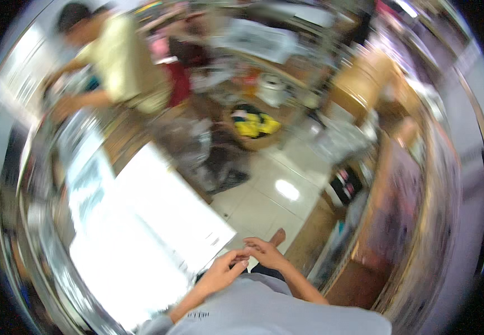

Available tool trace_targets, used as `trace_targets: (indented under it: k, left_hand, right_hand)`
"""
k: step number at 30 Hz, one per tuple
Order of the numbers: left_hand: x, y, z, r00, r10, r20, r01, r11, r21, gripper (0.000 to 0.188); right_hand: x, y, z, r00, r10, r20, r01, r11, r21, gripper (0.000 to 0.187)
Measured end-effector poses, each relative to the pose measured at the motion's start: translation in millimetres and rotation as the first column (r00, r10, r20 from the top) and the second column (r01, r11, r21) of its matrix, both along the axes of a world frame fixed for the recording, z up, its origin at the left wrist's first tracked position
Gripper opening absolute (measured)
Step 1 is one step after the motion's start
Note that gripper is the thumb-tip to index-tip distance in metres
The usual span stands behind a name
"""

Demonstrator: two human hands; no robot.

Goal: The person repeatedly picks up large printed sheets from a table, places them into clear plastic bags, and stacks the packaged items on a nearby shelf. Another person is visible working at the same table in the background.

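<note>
My left hand (pixel 225 272) and my right hand (pixel 265 254) meet in front of my body, over the near right corner of a large white sheet (pixel 163 201). Fingers of both hands are bent and touch at the tips. Anything pinched between them is too small and blurred to make out. The white sheet lies on a work table at my left, with a few small printed marks near its right corner. Clear plastic film (pixel 88 159) stretches along the table beyond it, glossy and wrinkled.
A person in a yellow shirt (pixel 122 56) works at the table's far end. Dark plastic bags (pixel 219 159) lie on the tiled floor (pixel 258 195), near a carton holding yellow and black items (pixel 253 123). Brown cardboard boxes (pixel 362 84) and shelving line the right side.
</note>
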State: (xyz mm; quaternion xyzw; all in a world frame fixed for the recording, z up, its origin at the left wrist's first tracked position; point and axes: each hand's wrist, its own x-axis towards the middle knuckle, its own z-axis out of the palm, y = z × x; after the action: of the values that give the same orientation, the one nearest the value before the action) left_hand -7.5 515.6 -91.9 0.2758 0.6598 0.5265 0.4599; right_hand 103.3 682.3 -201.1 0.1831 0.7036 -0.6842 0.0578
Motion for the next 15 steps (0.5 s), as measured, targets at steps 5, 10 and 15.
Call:
trace_targets:
  k: [5, 10, 15]
  left_hand:
    - [-27.5, -69.8, 69.9, 0.964, 0.162, -0.212, -0.153, 0.986, 0.059, 0.038]
    - [-28.7, -131.2, 79.2, 0.818, 0.376, -0.435, -0.358, 0.925, 0.127, 0.040]
    - [-37.8, -159.7, 87.4, 0.762, 0.430, -0.485, -0.443, 0.892, 0.095, 0.037]
  right_hand:
    - [-1.7, -33.3, -47.3, 0.929, -0.153, 0.337, 0.292, 0.861, -0.416, 0.043]
    - [26.0, -18.9, -103.1, 0.783, -0.264, 0.563, 0.507, 0.795, -0.333, 0.046]
    - [73.9, 16.2, -163.5, 0.727, -0.306, 0.614, 0.502, 0.848, -0.171, 0.040]
